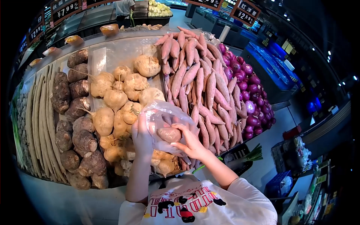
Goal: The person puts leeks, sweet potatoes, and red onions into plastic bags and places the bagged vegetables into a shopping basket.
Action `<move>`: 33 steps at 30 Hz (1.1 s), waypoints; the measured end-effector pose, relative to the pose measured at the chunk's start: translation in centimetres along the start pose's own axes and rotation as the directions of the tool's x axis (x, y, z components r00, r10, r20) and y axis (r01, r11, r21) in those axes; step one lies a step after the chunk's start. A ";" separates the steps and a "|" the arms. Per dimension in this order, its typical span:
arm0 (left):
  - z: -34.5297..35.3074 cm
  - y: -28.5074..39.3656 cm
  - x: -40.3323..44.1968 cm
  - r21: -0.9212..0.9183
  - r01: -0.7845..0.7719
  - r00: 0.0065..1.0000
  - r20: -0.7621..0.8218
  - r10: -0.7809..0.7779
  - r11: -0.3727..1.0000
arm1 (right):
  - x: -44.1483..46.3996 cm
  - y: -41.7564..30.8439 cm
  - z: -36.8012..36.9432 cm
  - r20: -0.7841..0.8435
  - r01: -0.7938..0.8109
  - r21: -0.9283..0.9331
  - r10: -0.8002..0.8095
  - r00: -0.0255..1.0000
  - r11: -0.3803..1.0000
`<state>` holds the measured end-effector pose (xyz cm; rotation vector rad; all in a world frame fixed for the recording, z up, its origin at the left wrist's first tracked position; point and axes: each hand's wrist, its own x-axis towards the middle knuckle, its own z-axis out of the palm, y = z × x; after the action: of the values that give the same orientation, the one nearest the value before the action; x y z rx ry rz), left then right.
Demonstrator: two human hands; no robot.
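A clear plastic bag (159, 108) is held in front of me, its mouth spread. My left hand (142, 131) grips the bag along its left side, the fingers partly hidden by the film. With thumb and fingers, my right hand (190, 144) grasps a stubby pinkish-brown sweet potato (168, 134) at the bag's opening. Whether the tuber lies fully inside the film I cannot tell. Below and behind the bag are round tan jicamas (103, 122); to the right lies a heap of long pink sweet potatoes (210, 88).
Left of the jicamas sit brown taros (84, 140) and long thin yams (47, 120). Purple onions (252, 97) fill the right end. Price signs (245, 12) hang above. A black crate (236, 155) with green stalks stands low at right. Another person (123, 8) is at the back.
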<state>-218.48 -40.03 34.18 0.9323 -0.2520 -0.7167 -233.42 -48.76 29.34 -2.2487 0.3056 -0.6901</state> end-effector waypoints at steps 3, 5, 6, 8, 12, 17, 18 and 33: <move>0.1 0.9 0.0 0.088 -0.095 0.991 0.104 0.086 0.992 | 2.1 0.3 -1.1 0.001 -0.092 -0.136 0.093 0.996 0.986; 1.2 1.5 0.1 0.105 -0.154 0.982 0.126 0.140 0.983 | 3.6 1.3 -1.5 0.027 -0.052 -0.195 0.059 0.998 0.979; 1.5 1.6 0.3 0.096 -0.152 0.982 0.126 0.140 0.984 | 4.3 1.3 -1.6 0.060 -0.058 -0.236 0.074 0.995 0.970; 1.8 1.9 0.8 0.054 -0.165 0.946 0.290 0.143 0.985 | 5.3 2.1 -1.1 0.158 -0.164 -0.346 0.230 0.960 0.924; 2.1 1.6 1.4 0.075 -0.157 0.955 0.265 0.132 0.985 | 5.5 3.8 0.0 0.238 -0.134 -0.517 0.293 0.926 0.845; -0.9 1.1 4.8 0.053 -0.322 0.894 0.345 0.285 0.945 | 3.1 -1.1 -4.6 0.300 -0.121 -0.515 0.311 0.902 0.848; -1.8 0.6 5.8 0.051 -0.312 0.883 0.384 0.270 0.949 | 2.7 -2.7 -6.0 0.357 -0.099 -0.538 0.332 0.873 0.837; -1.5 -1.4 7.1 0.667 -0.319 0.505 0.721 -0.475 0.673 | 0.4 -5.3 -11.6 -0.251 -0.046 -0.677 -0.171 0.953 0.735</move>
<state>-213.09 -44.24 31.46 1.2935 -1.5606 -1.2002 -239.63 -52.15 40.01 -2.8519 0.7354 -1.0967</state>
